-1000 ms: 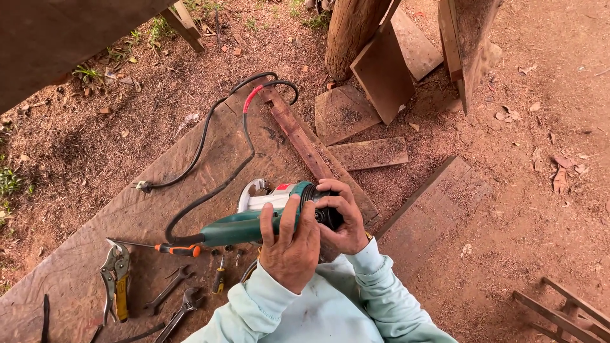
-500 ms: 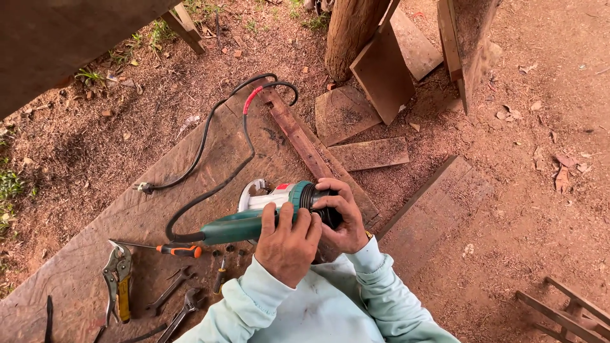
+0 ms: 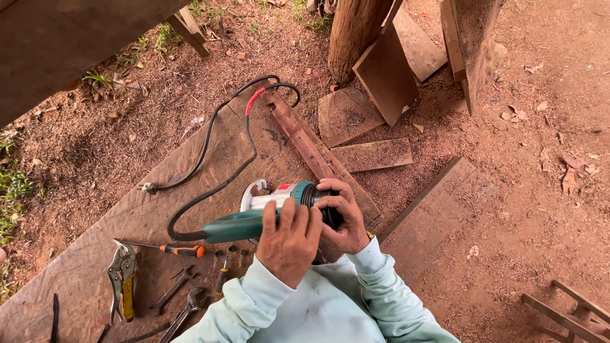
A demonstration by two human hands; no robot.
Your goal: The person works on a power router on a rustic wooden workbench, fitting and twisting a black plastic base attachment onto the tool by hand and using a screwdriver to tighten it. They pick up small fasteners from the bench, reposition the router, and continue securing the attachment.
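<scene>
Head view: the left hand [image 3: 289, 238] is wrapped around the body of the teal power tool [image 3: 254, 219], held just above the bench [image 3: 190, 165]. The right hand [image 3: 343, 219] pinches its dark front end. Judging by this, a firm left-hand hold matters while the right fingers work. A screwdriver [image 3: 171, 249], locking pliers [image 3: 122, 279] and wrenches [image 3: 181, 298] lie nearby.

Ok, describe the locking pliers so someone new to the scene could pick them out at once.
Start at the big wooden board on the dirt, then go to the tools at its near left end, left of the teal power tool in the hands. The pliers lie furthest left, below the orange-handled screwdriver. Only they have a yellow grip and curved silver jaws; the wrenches beside them are plain dark metal.
</scene>
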